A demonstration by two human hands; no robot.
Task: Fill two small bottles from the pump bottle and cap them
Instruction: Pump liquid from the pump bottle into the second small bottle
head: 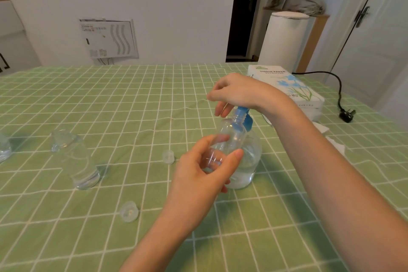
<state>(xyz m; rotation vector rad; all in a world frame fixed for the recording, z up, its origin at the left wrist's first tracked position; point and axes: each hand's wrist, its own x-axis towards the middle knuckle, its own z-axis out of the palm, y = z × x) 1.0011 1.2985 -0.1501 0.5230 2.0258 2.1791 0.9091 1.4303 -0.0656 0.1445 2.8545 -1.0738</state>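
My left hand (205, 172) grips a small clear bottle (231, 137), tilted with its open mouth up against the blue pump head (241, 115). The pump bottle (247, 165) is clear and round, stands on the green checked tablecloth, and has clear liquid in its lower part. My right hand (238, 93) rests on top of the pump head, fingers loosely curled and holding nothing. A second clear bottle (77, 161) stands at the left, with liquid inside. Two small clear caps lie on the cloth, one (169, 157) near the middle, the other (129, 211) closer to me.
A white tissue paper box (287, 88) lies behind my right wrist, with crumpled white tissue beside it. A black power plug (347, 115) and its cable lie at the right edge. Part of another clear container (3, 148) shows at the far left. A white cylinder (284, 40) stands behind the table.
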